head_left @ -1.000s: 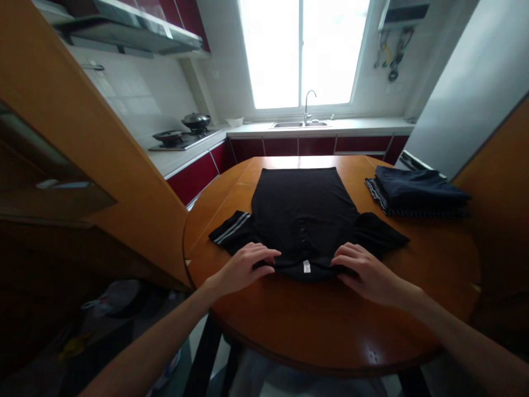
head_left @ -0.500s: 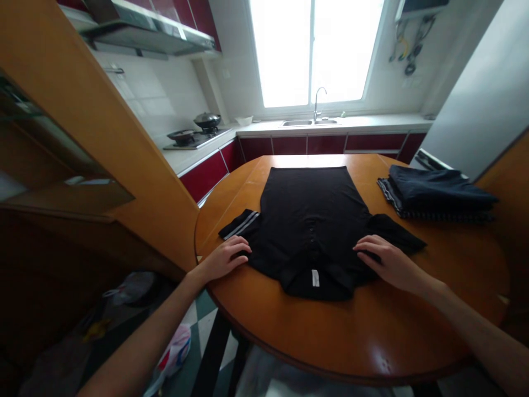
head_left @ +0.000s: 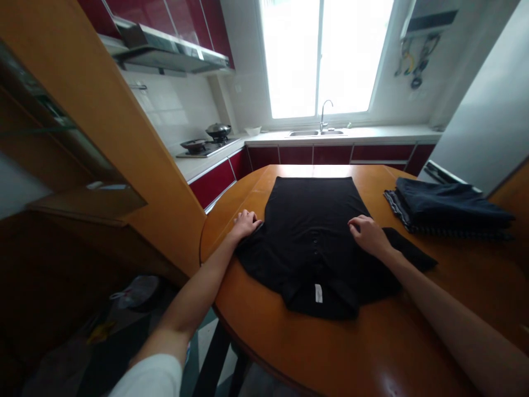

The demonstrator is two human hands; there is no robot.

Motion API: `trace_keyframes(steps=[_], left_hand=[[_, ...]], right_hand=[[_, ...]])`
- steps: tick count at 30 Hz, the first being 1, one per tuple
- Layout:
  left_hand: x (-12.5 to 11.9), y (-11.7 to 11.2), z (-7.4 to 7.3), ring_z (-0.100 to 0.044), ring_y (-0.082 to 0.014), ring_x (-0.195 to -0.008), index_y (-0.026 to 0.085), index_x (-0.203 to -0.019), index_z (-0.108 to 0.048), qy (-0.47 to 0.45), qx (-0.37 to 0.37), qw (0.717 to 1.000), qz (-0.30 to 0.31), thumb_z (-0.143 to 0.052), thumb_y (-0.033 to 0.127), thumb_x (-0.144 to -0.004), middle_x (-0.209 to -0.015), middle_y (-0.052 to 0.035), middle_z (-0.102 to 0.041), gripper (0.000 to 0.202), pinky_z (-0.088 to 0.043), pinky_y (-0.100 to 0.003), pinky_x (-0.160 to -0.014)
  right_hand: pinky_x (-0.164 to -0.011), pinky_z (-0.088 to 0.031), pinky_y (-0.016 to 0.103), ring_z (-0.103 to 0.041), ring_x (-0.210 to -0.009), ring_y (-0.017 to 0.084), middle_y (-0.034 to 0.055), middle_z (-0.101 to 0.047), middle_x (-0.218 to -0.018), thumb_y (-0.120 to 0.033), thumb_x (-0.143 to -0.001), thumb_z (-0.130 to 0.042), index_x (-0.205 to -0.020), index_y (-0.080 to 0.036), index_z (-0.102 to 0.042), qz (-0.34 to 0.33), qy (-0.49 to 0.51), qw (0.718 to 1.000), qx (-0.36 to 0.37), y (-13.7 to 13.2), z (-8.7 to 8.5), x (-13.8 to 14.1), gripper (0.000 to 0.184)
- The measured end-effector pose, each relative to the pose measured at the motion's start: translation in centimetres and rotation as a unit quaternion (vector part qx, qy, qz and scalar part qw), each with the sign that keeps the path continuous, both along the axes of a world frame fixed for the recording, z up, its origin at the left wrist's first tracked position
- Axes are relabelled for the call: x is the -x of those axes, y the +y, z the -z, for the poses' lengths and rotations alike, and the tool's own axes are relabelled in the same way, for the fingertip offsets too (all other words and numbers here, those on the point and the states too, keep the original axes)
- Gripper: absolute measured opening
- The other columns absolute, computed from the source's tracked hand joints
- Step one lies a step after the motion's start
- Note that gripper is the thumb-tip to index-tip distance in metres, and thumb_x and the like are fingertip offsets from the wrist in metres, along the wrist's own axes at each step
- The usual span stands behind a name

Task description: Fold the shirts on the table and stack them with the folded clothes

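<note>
A black short-sleeved shirt (head_left: 308, 215) with a buttoned placket and a white label (head_left: 318, 293) at the neck lies spread flat, collar towards me. My left hand (head_left: 247, 223) is at the sleeve on the left, fingers bent down and closed on the cloth; the striped cuff is mostly hidden by the hand and forearm. Over the shirt's right side is my right hand (head_left: 367, 234), its fingers curled in together. Whether cloth is pinched under those fingertips is hidden. The right sleeve (head_left: 409, 248) sticks out beyond my right wrist.
A round wooden table (head_left: 256, 309) carries the shirt. Folded dark clothes (head_left: 450, 204) are stacked at its right. Behind are a counter with a sink (head_left: 303, 133), a stove (head_left: 210, 146) with pans, and a range hood (head_left: 173, 52). A wooden cabinet (head_left: 165, 193) stands close on the left.
Both hands have moved forward, away from me, along the shirt's sides. The left has closed at the sleeve, and the right has curled its fingers. The view has shifted slightly.
</note>
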State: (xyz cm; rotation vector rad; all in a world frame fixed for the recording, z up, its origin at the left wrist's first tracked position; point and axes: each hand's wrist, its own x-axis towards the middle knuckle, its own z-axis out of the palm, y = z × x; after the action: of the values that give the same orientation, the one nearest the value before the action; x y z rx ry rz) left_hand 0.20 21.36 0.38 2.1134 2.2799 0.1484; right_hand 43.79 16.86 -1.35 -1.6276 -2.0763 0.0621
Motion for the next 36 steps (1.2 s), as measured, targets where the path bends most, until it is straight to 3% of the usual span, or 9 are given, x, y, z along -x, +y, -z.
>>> trace_keyframes(steps=[4, 11, 15, 18, 21, 24, 28, 32, 36], left_hand=[[1.2, -0.2, 0.8, -0.052, -0.0310, -0.123, 0.022, -0.103, -0.069, 0.022, 0.030, 0.998, -0.043, -0.050, 0.050, -0.095, -0.125, -0.0132, -0.057, 0.035, -0.043, -0.046, -0.102], [0.8, -1.0, -0.4, -0.051, -0.0370, -0.127, 0.017, -0.117, -0.067, 0.077, 0.027, 0.994, -0.079, -0.051, 0.043, -0.092, -0.133, -0.0194, -0.055, 0.039, -0.042, -0.053, -0.103], [-2.0, -0.6, -1.7, -0.046, -0.0309, -0.137, 0.010, -0.134, -0.058, 0.083, -0.001, 0.995, 0.050, -0.046, 0.035, -0.097, -0.146, -0.0202, -0.050, 0.047, -0.034, -0.043, -0.114], [-5.1, -0.1, -1.2, -0.033, -0.0227, -0.148, 0.008, -0.151, -0.041, 0.018, 0.049, 0.985, 0.167, -0.036, 0.037, -0.102, -0.160, -0.0166, -0.036, 0.057, -0.025, -0.032, -0.119], [-7.3, 0.1, 0.4, -0.018, -0.0301, -0.153, 0.002, -0.157, -0.025, 0.002, 0.111, 0.984, 0.136, -0.028, 0.053, -0.103, -0.164, -0.0218, -0.020, 0.075, -0.021, -0.040, -0.122], [-7.8, 0.1, 2.2, -0.009, -0.0390, -0.153, -0.003, -0.158, -0.019, 0.024, 0.090, 0.992, 0.084, -0.023, 0.063, -0.100, -0.164, -0.0275, -0.009, 0.088, -0.017, -0.050, -0.122], [-7.3, 0.2, 3.1, -0.016, -0.0416, -0.152, -0.003, -0.156, -0.024, 0.062, 0.054, 0.994, 0.078, -0.023, 0.062, -0.101, -0.162, -0.0311, -0.016, 0.085, -0.020, -0.054, -0.120], [-8.6, -0.8, 3.2, -0.023, -0.0405, -0.150, -0.004, -0.153, -0.033, 0.095, -0.005, 0.984, 0.150, -0.031, 0.048, -0.103, -0.160, -0.0295, -0.027, 0.072, -0.018, -0.056, -0.121], [-11.2, -2.5, 3.1, -0.024, -0.0328, -0.152, 0.003, -0.154, -0.035, 0.036, -0.030, 0.966, 0.256, -0.030, 0.043, -0.104, -0.161, -0.0215, -0.029, 0.064, -0.025, -0.051, -0.120]], right_hand=[[-0.090, -0.048, 0.036, -0.063, -0.103, 0.025, 0.0101, -0.068, -0.107, -0.026, -0.095, -0.050, -0.098, -0.019, -0.073, -0.020, -0.035, 0.999, 0.021, -0.7, 1.8, -0.1, 0.024], [-0.085, -0.049, 0.037, -0.062, -0.104, 0.027, 0.0111, -0.067, -0.110, -0.029, -0.095, -0.050, -0.100, -0.020, -0.073, 0.002, -0.063, 0.998, 0.024, -1.2, 1.5, 0.3, 0.025], [-0.087, -0.050, 0.039, -0.062, -0.105, 0.028, 0.0117, -0.067, -0.112, -0.028, -0.095, -0.049, -0.104, -0.019, -0.073, 0.007, -0.064, 0.998, 0.026, -1.1, 1.9, 0.4, 0.027], [-0.095, -0.049, 0.041, -0.060, -0.113, 0.029, 0.0145, -0.065, -0.122, -0.028, -0.095, -0.048, -0.116, -0.016, -0.071, 0.016, -0.058, 0.998, 0.021, -0.9, 2.6, 0.5, 0.033], [-0.109, -0.041, 0.041, -0.050, -0.132, 0.031, 0.0187, -0.055, -0.142, -0.030, -0.098, -0.044, -0.135, -0.010, -0.061, 0.019, -0.056, 0.998, 0.024, -0.7, 3.3, 0.7, 0.046], [-0.119, -0.029, 0.042, -0.036, -0.146, 0.032, 0.0226, -0.042, -0.155, -0.038, -0.101, -0.039, -0.146, -0.003, -0.049, 0.030, -0.075, 0.995, 0.066, -0.7, 3.7, 1.0, 0.058], [-0.121, -0.021, 0.045, -0.024, -0.151, 0.032, 0.0226, -0.029, -0.162, -0.046, -0.103, -0.034, -0.153, -0.001, -0.037, 0.055, -0.104, 0.985, 0.123, -0.6, 3.4, 1.6, 0.067], [-0.122, -0.019, 0.043, -0.022, -0.152, 0.033, 0.0248, -0.027, -0.162, -0.049, -0.103, -0.032, -0.153, 0.002, -0.034, 0.076, -0.118, 0.980, 0.139, -0.7, 2.5, 2.0, 0.072], [-0.120, -0.024, 0.043, -0.029, -0.149, 0.037, 0.0319, -0.033, -0.156, -0.047, -0.101, -0.039, -0.149, 0.009, -0.037, 0.112, -0.122, 0.974, 0.154, -1.4, 1.7, 2.1, 0.074]])
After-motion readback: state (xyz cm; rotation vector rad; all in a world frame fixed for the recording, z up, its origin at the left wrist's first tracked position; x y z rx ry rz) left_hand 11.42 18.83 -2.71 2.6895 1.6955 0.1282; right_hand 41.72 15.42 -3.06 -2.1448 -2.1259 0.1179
